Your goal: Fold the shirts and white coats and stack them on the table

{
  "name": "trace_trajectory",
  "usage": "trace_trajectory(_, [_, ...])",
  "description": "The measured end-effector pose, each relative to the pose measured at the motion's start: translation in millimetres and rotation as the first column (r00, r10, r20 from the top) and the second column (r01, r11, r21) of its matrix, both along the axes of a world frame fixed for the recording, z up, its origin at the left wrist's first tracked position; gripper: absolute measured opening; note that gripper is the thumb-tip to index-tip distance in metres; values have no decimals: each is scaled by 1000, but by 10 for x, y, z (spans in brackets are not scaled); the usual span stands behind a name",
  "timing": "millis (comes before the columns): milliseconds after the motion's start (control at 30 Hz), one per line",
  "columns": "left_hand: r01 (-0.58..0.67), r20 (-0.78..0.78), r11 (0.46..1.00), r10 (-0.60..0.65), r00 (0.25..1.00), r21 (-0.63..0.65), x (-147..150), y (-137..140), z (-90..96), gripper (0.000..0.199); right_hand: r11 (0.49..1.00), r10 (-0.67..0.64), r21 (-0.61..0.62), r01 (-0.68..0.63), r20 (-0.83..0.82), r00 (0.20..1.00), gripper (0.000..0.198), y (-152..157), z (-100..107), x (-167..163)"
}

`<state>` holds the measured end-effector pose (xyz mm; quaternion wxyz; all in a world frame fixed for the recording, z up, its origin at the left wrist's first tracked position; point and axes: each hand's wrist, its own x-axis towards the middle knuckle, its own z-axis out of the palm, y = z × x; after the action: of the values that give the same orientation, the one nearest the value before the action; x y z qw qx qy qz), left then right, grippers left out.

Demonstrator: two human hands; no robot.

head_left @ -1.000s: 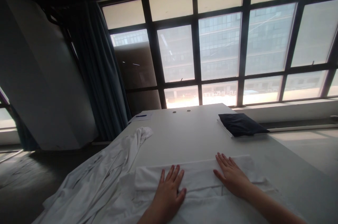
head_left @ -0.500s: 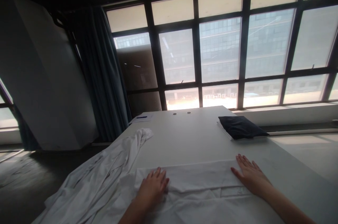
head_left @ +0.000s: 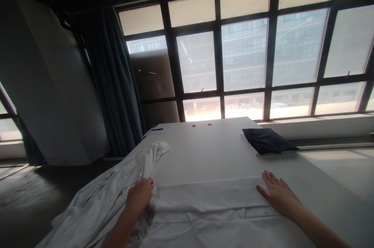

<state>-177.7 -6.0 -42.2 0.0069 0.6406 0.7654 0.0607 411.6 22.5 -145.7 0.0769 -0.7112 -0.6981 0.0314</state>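
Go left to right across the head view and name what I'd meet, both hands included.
Pillar → left hand → flattened white cloth → right hand.

White table (head_left: pixel 201 158), long, smooth top; white cloth (head_left: pixel 210 195) flat on it between left fingers (head_left: pixel 148 182) and right fingers (head_left: pixel 271 181), far edge folded over; rumpled white fabric (head_left: pixel 99 197) left of left fingers, trailing along the table's side; folded dark cloth (head_left: pixel 267 140) with white layer underneath, beyond right fingers; paper (head_left: pixel 158 132) far beyond left fingers
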Motion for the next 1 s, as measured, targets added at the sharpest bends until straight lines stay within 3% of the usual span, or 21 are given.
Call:
trace_trajectory(167, [-69,98,998,69,993,0,-115,59,-69,26,1000,0,17,0,-12,1000,88,12,-28,18])
trace_trajectory(467, [62,295,993,-90,951,103,0,188,-212,16,997,-54,-54,55,9,998,87,46,45,205])
trace_trajectory(667, [36,395,991,-86,915,132,-88,254,-303,16,997,-64,-52,64,15,998,87,41,57,208])
trace_trajectory(833, [23,401,992,-70,913,122,-174,271,-316,18,997,-70,-43,71,27,997,88,41,13,192])
trace_trajectory(1000, [19,312,995,-49,949,99,-121,252,-298,14,997,-74,-35,76,35,997,88,53,-16,194])
